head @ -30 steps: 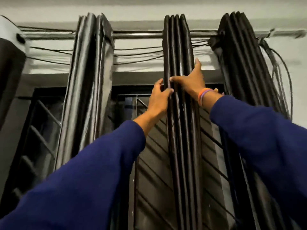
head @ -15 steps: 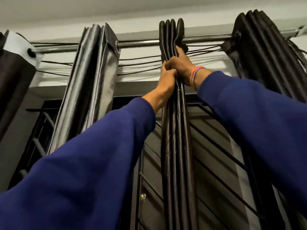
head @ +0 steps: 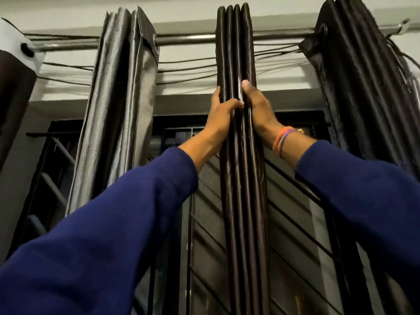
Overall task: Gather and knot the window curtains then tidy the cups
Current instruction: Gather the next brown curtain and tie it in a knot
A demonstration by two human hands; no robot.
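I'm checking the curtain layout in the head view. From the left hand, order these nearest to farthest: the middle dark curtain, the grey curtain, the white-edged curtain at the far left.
1. Middle dark curtain: the left hand grips its left edge; the right hand is on its other side.
2. Grey curtain: the next bundle to the left.
3. White-edged curtain: at the frame's left edge.

You have one view only, from the camera on your head, tilted steeply upward at the curtain rod [head: 186,39], which crosses the frame from 9 to 3 o'clock near the top. The middle curtain [head: 238,155] hangs close, running from 12 to 6 o'clock. Your two sleeves enter from 7 and 4 o'clock. No second view shares the scene.
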